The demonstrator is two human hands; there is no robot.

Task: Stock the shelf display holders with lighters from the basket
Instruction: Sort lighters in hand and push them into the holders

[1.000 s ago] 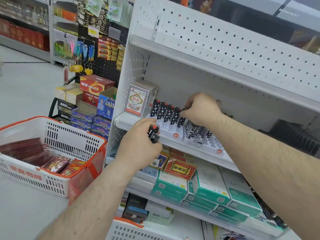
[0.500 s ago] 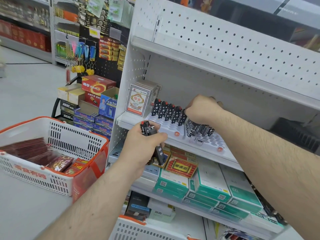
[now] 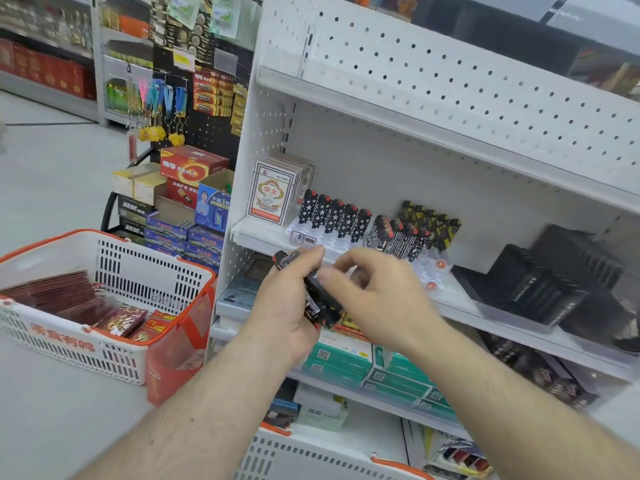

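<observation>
The left hand (image 3: 287, 306) gripped a small bundle of lighters (image 3: 313, 299), and the right hand (image 3: 377, 292), fingers loosely curled and holding nothing that showed, reached in at the bundle from its 3 o'clock side. The likely mishap: pulling one lighter out could loosen the rest, so they slipped onto the boxes below. A careless placement could also topple the star-patterned row (image 3: 334, 216) standing in the white holder (image 3: 304, 237). That holder sat at 12 o'clock from the hands, near but apart; the basket (image 3: 104, 306) lay well off at 9 o'clock.
</observation>
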